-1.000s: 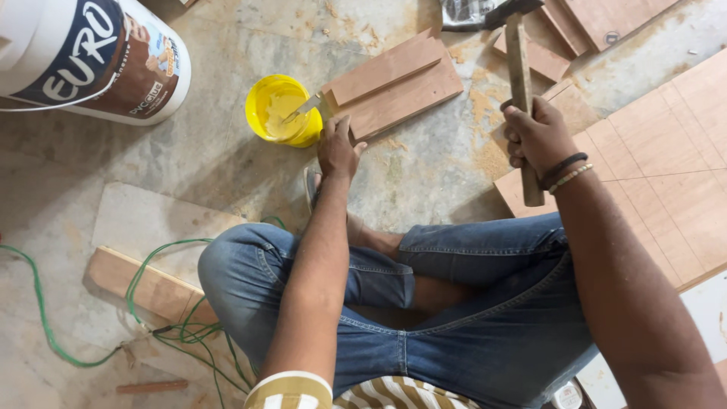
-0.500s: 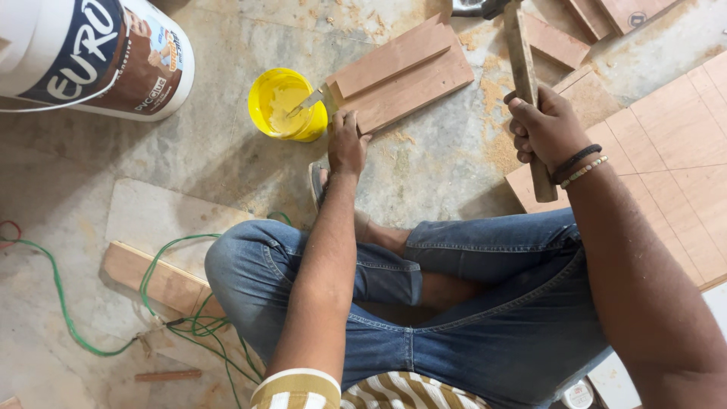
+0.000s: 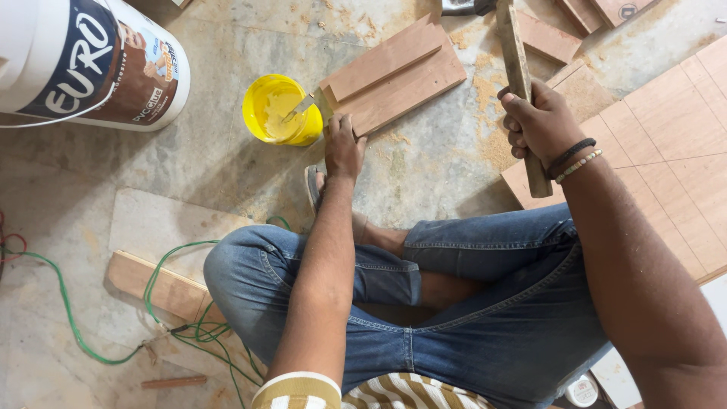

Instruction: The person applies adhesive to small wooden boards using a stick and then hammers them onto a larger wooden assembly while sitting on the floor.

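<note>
Beside left hand (image 3: 344, 144): yellow cup (image 3: 282, 110), yellow glue, scraper (image 3: 303, 106) inside.

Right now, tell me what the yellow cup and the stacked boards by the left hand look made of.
Yellow cup: likely plastic, glossy, uniformly bright. Stacked boards: wood or plywood, matte reddish-brown, raw edges, sawdust alongside. Left hand rests at their near edge.

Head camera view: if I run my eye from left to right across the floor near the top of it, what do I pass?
White bucket → yellow cup of glue → left hand at the stacked wooden boards → right hand gripping a hammer handle → large scored brown board.
</note>
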